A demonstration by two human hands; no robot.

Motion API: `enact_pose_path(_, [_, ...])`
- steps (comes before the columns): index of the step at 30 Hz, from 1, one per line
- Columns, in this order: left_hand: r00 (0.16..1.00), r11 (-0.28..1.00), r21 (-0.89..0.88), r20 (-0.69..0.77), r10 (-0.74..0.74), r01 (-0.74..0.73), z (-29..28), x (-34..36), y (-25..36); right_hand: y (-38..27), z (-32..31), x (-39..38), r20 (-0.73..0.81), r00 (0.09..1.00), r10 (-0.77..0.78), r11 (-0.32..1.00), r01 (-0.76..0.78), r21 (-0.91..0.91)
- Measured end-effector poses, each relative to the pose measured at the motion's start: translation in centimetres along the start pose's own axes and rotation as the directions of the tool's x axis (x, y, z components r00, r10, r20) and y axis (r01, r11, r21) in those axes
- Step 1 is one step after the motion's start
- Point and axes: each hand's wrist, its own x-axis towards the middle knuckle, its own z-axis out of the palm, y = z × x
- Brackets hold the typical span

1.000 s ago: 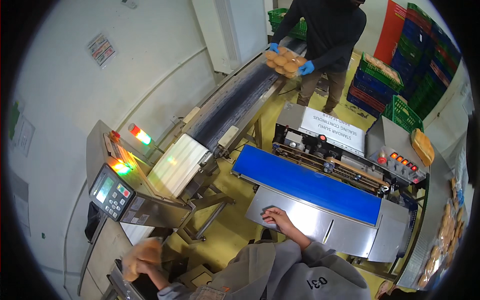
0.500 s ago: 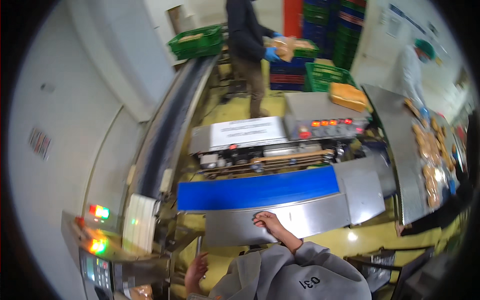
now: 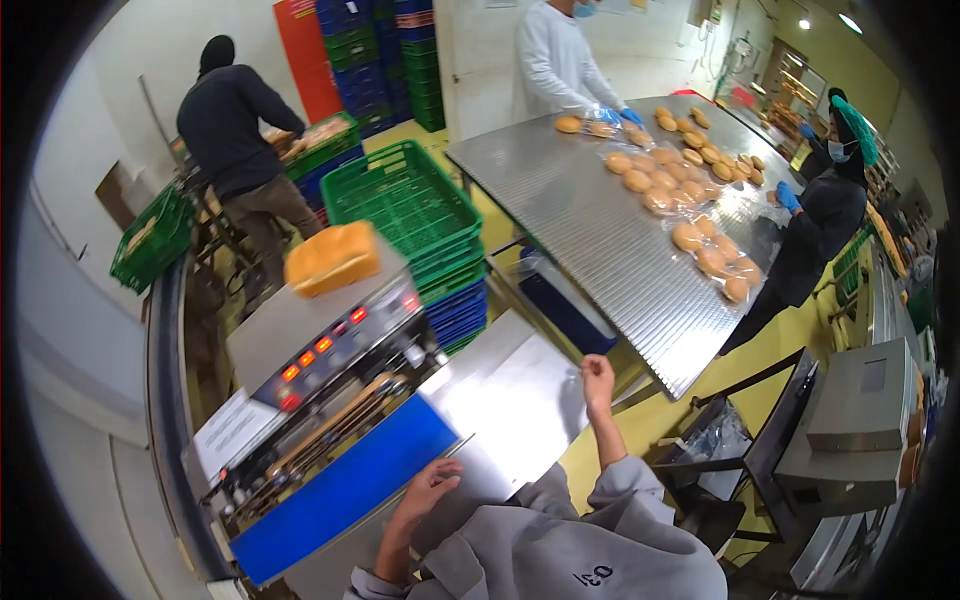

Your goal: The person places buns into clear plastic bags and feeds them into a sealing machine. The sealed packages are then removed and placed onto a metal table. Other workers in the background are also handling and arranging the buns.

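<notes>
Your left hand [image 3: 428, 488], empty, half-spread, shifts beside the flat blue belt [image 3: 340, 490], nine o'clock. Your right hand [image 3: 597, 382], curled, contents unclear, nears the silver metal table [image 3: 575, 215], one o'clock.

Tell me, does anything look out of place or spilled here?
One oddity: a bread loaf sits on top of the blue-belted machine, near its lit displays, whereas many buns lie on the metal table. It may be deliberate. I see no obvious spill.
</notes>
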Motion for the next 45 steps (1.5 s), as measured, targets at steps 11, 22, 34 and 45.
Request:
enact_pose_path(11, [0.903,0.860,-0.442,-0.209,-0.376,0.255,7.7,11.2,2.8,0.6,-19.5,38.4,-0.031,0.998,-0.054,0.360,-0.009,-0.933])
enact_pose_path(22, [0.950,0.918,-0.315,-0.114,-0.290,0.242,15.0,21.8,5.5,0.7,-20.3,34.1,-0.094,0.995,0.035,0.394,-0.101,-0.914])
enact_pose_path(34, [0.970,0.601,-0.799,-0.125,-0.206,0.024,27.2,34.0,2.9,-7.5,-16.5,16.5,0.279,0.958,-0.059,0.703,0.238,-0.670])
enact_pose_path(45, [0.853,0.710,-0.542,-0.498,0.158,-0.449,19.6,28.1,9.8,-3.8,1.4,24.9,0.806,0.522,0.281,0.956,-0.228,-0.185])
